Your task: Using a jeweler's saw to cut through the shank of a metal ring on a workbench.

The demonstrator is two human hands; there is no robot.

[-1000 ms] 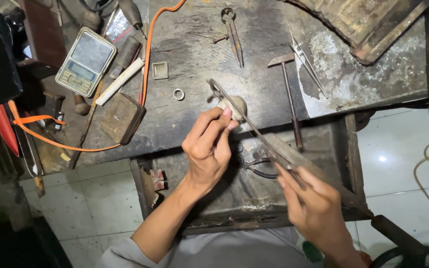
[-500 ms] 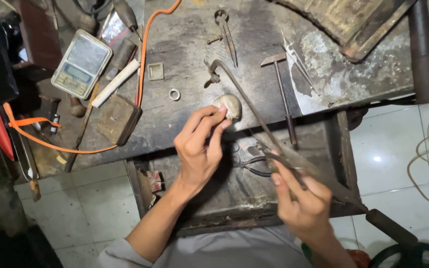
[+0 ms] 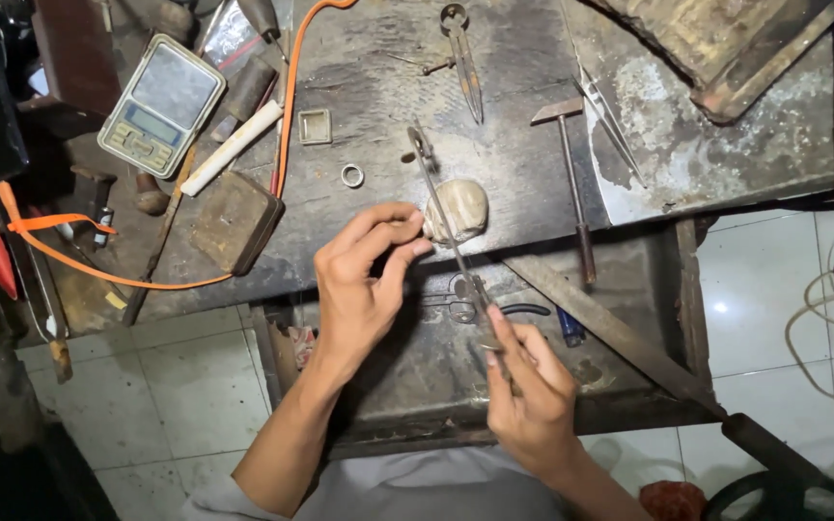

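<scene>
Pinching something tiny in my left hand against the pale wooden peg at the edge of the surface; what it is I can't quite tell. My right hand grips the saw frame, which now stands steeper than a second ago, its blade at the piece. A silver ring lies nearby.

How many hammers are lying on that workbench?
1 that I can make out: the hammer lies right of the pale block, head pointing away. Others may hide in the clutter on the left.
</scene>
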